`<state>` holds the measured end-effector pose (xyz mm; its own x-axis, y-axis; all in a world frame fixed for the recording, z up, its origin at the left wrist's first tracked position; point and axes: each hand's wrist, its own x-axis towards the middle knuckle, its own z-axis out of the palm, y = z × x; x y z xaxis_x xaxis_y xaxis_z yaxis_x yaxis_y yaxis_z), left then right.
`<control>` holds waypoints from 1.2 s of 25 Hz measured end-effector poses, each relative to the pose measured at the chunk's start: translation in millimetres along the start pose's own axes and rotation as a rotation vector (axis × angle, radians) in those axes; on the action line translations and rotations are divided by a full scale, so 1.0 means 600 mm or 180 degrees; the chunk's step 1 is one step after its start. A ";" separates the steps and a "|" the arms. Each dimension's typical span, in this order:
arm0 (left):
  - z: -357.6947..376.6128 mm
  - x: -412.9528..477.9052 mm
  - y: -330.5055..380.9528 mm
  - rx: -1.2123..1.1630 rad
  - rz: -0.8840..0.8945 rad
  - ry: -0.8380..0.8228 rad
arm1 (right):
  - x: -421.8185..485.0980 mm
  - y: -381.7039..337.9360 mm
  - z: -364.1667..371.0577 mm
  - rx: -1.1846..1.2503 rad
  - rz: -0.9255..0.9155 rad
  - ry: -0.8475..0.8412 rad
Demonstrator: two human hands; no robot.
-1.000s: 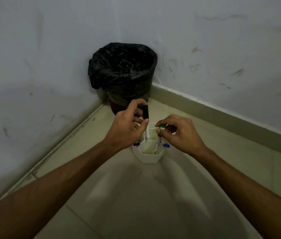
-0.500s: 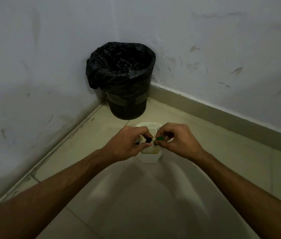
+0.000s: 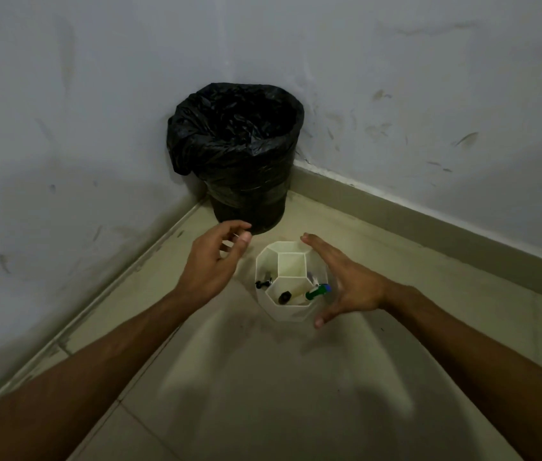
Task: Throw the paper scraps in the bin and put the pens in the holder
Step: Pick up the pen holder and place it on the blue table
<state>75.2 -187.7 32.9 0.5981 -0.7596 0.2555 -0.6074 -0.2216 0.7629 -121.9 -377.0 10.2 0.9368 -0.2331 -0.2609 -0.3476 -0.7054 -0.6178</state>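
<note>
White holder (image 3: 291, 312) stands on the floor (image 3: 263, 394), in front of the black-lined bin (image 3: 246, 181) in the corner. Pens (image 3: 315, 292) sit inside it. My left hand (image 3: 210, 264) hovers to its left, fingers loosely curled, holding nothing. My right hand (image 3: 349, 287) is spread flat just beside its right wall.

White holder (image 3: 291, 313), black-lined bin (image 3: 239, 154), green-capped pen (image 3: 315, 292), beige floor (image 3: 263, 394).

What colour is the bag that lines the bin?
Black, glossy and crinkled; the bin liner shows best in the head view.
</note>
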 end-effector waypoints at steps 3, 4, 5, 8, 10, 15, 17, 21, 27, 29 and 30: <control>-0.003 -0.003 -0.024 0.0041 -0.0212 0.0068 | 0.027 -0.001 0.019 -0.0027 -0.0193 0.0059; -0.001 -0.005 -0.030 0.0011 -0.0249 0.0081 | 0.031 -0.001 0.026 0.0018 -0.0253 0.0206; 0.001 -0.005 -0.036 -0.0027 -0.0283 0.0103 | 0.033 -0.001 0.035 0.0064 -0.0300 0.0384; 0.009 0.000 -0.051 -0.0164 -0.0458 0.0216 | 0.035 -0.008 0.062 0.0244 -0.0231 0.0846; 0.006 0.011 -0.055 -0.0102 -0.0511 0.0190 | 0.034 -0.015 0.066 0.0231 -0.0200 0.1127; -0.067 0.050 0.025 0.0102 -0.0806 -0.0119 | -0.012 -0.088 -0.020 0.0331 0.0431 0.1625; -0.093 0.055 0.072 0.0219 -0.1029 -0.0233 | -0.041 -0.140 -0.067 0.0438 0.0628 0.1746; -0.206 0.098 0.240 0.0137 -0.1564 -0.0353 | -0.112 -0.304 -0.234 0.0599 0.0743 0.1773; -0.404 0.198 0.550 -0.0037 -0.1461 -0.0185 | -0.235 -0.554 -0.506 0.0961 0.0731 0.2171; -0.461 0.231 0.648 -0.0126 -0.1326 -0.0143 | -0.285 -0.621 -0.584 0.0991 0.0782 0.2444; -0.487 0.246 0.698 -0.0173 -0.1265 -0.0175 | -0.316 -0.651 -0.624 0.1001 0.0855 0.2595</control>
<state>61.8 -214.3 563.7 0.7510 -0.6531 -0.0966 -0.3051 -0.4731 0.8265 -148.8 -307.9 578.8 0.5194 -0.8480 0.1057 -0.4411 -0.3720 -0.8167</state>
